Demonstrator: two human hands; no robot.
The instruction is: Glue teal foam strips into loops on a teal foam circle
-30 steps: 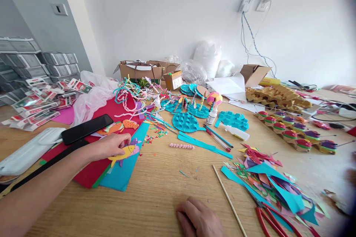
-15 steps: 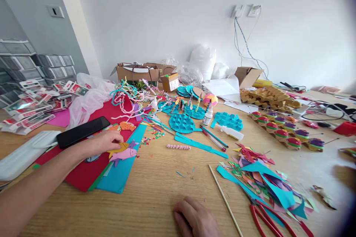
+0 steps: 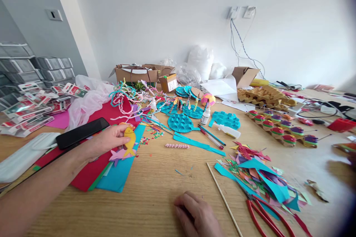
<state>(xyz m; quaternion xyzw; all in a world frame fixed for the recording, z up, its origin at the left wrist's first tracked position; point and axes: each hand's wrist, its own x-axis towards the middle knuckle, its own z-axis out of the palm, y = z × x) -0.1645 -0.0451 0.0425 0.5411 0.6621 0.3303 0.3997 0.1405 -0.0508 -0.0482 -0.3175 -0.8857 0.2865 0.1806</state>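
Observation:
My left hand (image 3: 112,139) pinches a yellow paper fish (image 3: 129,141), which hangs upright with its tail down. Behind and below it, a pink paper fish (image 3: 118,154) lies on blue paper (image 3: 118,176) and red paper (image 3: 86,172). A black phone (image 3: 82,132) lies beside my left wrist. My right hand (image 3: 196,214) rests on the wooden table near the front edge, its fingers curled; whether anything is under them is hidden. To its right are a thin wooden stick (image 3: 224,198) and red-handled scissors (image 3: 260,211).
Paper scraps (image 3: 258,177) lie at the right, below painted egg-carton pieces (image 3: 287,139). Mid-table are blue carton discs (image 3: 180,123), a glue bottle (image 3: 205,116), pens (image 3: 211,137) and a pink twisted strip (image 3: 177,146). Cardboard boxes (image 3: 136,74) stand by the wall. A white case (image 3: 25,159) lies left.
My left hand has lifted the yellow fish off the pink one and turned it upright. My right hand stays at nearly the same place. The view has shifted slightly.

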